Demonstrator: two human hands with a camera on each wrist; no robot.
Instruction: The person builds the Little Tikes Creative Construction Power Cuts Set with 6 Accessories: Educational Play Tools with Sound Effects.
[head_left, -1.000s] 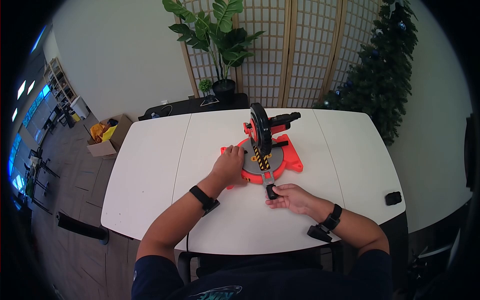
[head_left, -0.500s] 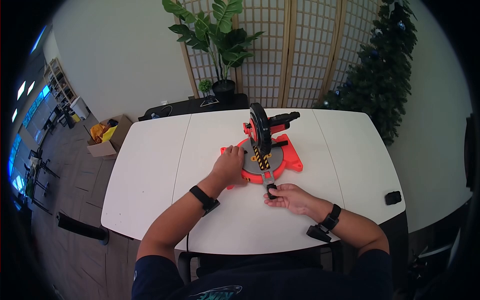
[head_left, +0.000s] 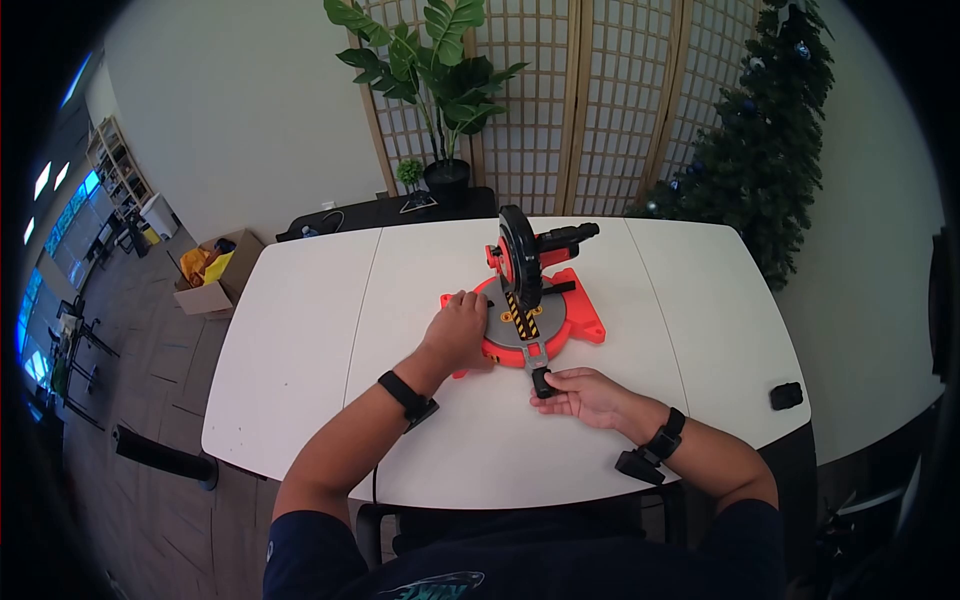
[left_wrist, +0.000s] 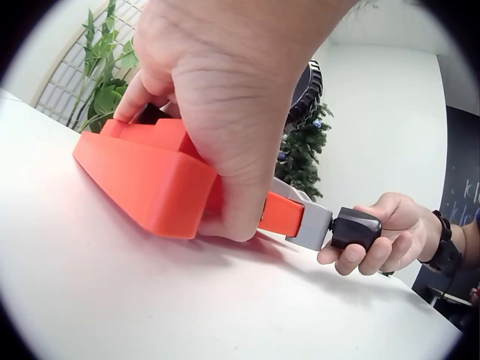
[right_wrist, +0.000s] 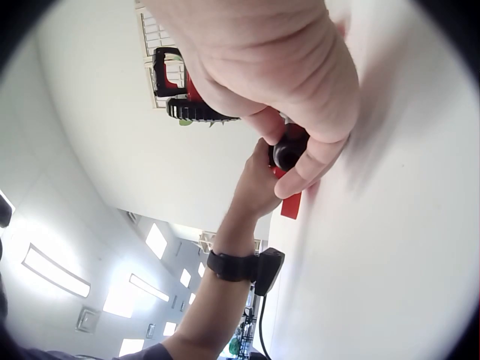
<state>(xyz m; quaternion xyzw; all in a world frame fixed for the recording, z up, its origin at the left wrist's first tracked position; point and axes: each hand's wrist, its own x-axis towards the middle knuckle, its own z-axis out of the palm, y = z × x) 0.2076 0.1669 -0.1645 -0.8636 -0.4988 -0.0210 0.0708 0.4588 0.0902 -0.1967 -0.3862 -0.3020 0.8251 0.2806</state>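
A toy-like miter saw with a red-orange base (head_left: pixel 588 318), grey round turntable (head_left: pixel 552 318) and black blade guard (head_left: pixel 519 255) stands on the white table. My left hand (head_left: pixel 460 332) grips the left side of the base, its thumb at the front edge and fingers over the top; the left wrist view shows the base (left_wrist: pixel 150 184) under that hand (left_wrist: pixel 225 97). At the front, my right hand (head_left: pixel 590 398) pinches the black knob (head_left: pixel 543 383) of the grey arm between thumb and fingers. That knob (left_wrist: pixel 355 229) also shows in the left wrist view, with curled fingers beneath it.
A small black object (head_left: pixel 786 397) lies near the right edge of the white table (head_left: pixel 300 350). Behind stand a potted plant (head_left: pixel 447 178), a lattice screen (head_left: pixel 625 110) and a decorated tree (head_left: pixel 760 160). A cardboard box (head_left: pixel 207 297) is on the floor at left.
The right hand and the black knob shift very slightly, first right and then back left. The left hand keeps its place on the base.
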